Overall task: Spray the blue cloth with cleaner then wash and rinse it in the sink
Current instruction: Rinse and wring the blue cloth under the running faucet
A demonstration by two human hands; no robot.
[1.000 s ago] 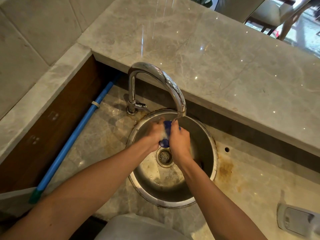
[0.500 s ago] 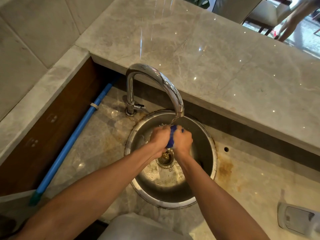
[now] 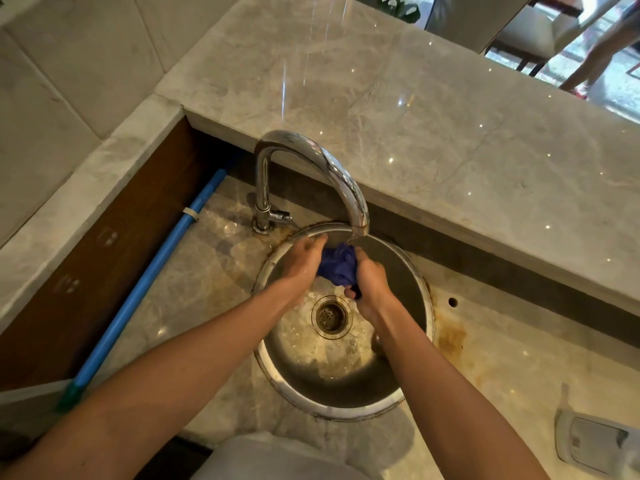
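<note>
Both hands now parted, one blue cloth bunched between, one sink

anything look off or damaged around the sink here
Yes: brown rust-like staining marks the counter right of the sink, with more along its rim near the faucet base. A small open hole sits in the counter.

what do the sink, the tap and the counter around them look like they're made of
Sink: seemingly stainless steel, brushed and dull, with rusty staining along its rim.
Tap: polished chrome-look metal, showing mirror-like highlights.
Counter: grey veined stone, likely marble or an imitation, glossy enough to reflect lights.
</note>
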